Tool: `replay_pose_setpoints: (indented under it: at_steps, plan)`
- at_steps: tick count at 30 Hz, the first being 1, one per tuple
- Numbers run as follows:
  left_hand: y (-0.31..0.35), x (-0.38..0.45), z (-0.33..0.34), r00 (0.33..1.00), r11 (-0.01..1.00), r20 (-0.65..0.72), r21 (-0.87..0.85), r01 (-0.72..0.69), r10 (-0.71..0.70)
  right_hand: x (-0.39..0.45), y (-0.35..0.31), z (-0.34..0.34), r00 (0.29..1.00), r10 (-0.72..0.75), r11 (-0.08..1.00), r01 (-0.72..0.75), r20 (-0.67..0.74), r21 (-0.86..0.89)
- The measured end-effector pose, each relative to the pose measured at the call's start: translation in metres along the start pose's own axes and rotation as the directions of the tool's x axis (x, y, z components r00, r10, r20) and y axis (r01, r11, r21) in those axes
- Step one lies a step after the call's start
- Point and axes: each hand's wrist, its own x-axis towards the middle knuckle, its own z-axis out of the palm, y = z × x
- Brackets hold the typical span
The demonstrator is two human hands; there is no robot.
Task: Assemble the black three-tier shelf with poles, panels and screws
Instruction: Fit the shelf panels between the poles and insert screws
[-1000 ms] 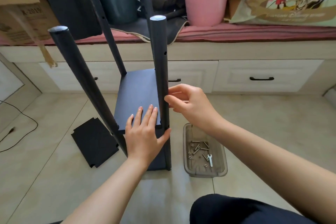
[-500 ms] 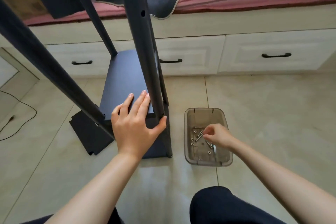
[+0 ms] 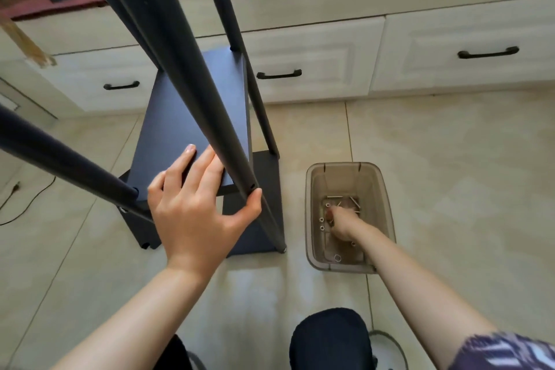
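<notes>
The black shelf frame stands on the tiled floor, its poles rising past the camera. My left hand [image 3: 195,207] lies flat on the near edge of the middle panel [image 3: 192,117], thumb pressed against the near right pole [image 3: 192,75]. The bottom panel [image 3: 264,219] lies under it on the floor. To the right, my right hand [image 3: 342,225] reaches down into the clear plastic tray [image 3: 387,213], with its fingertips bunched among the loose screws [image 3: 333,197]. Its fingers are hidden from above, so a grip on a screw cannot be seen.
The near left pole [image 3: 60,159] slants across the left side. White drawers with black handles [image 3: 279,74] run along the back under a cushioned bench. A thin cable [image 3: 30,204] lies on the floor at the left. My knee [image 3: 330,336] is at the bottom.
My right hand left the near right pole, dropped into the tray and has gone deeper among the screws. The camera tilted down and closer. My left hand stayed on the panel.
</notes>
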Motion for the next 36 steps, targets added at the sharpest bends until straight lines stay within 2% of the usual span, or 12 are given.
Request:
replay_pose_setpoints:
  at_steps: [7, 13, 19, 25, 30, 36]
  plan:
    - [0.001, 0.001, 0.000, 1.000, 1.000, -0.003, -0.008, 0.009, -0.009, -0.007, 0.001, 0.010, 0.994, -0.065, 0.987, 0.051, -0.087, -0.152]
    - [0.002, 0.002, -0.002, 1.000, 1.000, -0.013, 0.007, -0.011, 0.011, -0.034, 0.000, -0.012, 0.982, -0.146, 0.982, 0.130, -0.118, -0.138]
    - [0.005, 0.004, -0.018, 0.973, 0.997, 0.219, -0.013, 0.076, -0.071, -0.097, -0.026, -0.072, 0.944, -0.253, 0.961, 0.270, -0.211, 0.058]
    - [0.010, 0.006, -0.033, 0.919, 0.991, 0.379, -0.039, 0.128, -0.104, -0.205, -0.080, -0.131, 0.883, -0.363, 0.838, 0.449, -0.298, 0.311]
    - [0.009, 0.004, -0.046, 0.902, 0.996, 0.430, -0.049, 0.068, -0.041, -0.261, -0.120, -0.151, 0.874, -0.401, 0.809, 0.478, -0.273, 0.343]
    - [-0.004, 0.013, -0.062, 0.806, 0.993, 0.583, -0.002, -0.122, 0.100, -0.269, -0.135, -0.122, 0.903, -0.310, 0.841, 0.407, -0.299, 0.356]
